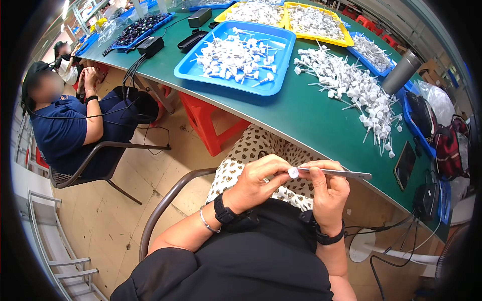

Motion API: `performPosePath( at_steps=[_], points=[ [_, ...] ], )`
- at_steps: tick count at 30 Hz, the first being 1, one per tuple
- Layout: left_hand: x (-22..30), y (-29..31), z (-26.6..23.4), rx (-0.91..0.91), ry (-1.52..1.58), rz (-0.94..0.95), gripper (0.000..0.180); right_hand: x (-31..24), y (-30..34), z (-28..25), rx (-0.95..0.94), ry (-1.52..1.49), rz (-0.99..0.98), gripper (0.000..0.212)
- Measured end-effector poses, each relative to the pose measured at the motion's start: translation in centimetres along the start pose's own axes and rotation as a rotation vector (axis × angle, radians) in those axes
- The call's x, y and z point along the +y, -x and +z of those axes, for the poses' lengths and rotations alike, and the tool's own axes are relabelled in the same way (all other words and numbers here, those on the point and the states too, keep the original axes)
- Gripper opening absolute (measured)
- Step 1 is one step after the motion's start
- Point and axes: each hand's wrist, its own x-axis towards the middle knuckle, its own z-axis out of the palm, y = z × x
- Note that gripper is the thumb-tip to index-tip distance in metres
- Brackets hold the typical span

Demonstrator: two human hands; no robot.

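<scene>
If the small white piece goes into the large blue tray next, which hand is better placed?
Probably the left hand: it seems to pinch the small white piece, and the large blue tray lies more directly ahead of it. The right hand is gripping a grey metal tool.

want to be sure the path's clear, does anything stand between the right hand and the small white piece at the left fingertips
Nothing visible does. The left hand holds the small white piece, and the right hand, holding a thin grey tool, is close beside it; whether they touch is unclear.
</scene>
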Motion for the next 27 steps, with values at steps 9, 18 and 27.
performPosePath(
  at_steps=[9, 18, 27],
  points=[
    [0.19, 0.03, 0.08, 0.009, 0.003, -0.011, 0.018, -0.12, -0.03, -0.06, -0.014, 0.019, 0.01, 0.012],
    [0.23, -0.05, 0.05, 0.015, 0.004, -0.007, 0.017, -0.09, -0.01, 0.13, 0.007, -0.021, 0.047, 0.012],
    [0.12, -0.03, 0.05, 0.013, -0.019, 0.005, 0.016, -0.08, 0.02, 0.37, 0.039, 0.003, 0.059, 0.013]
  ],
)
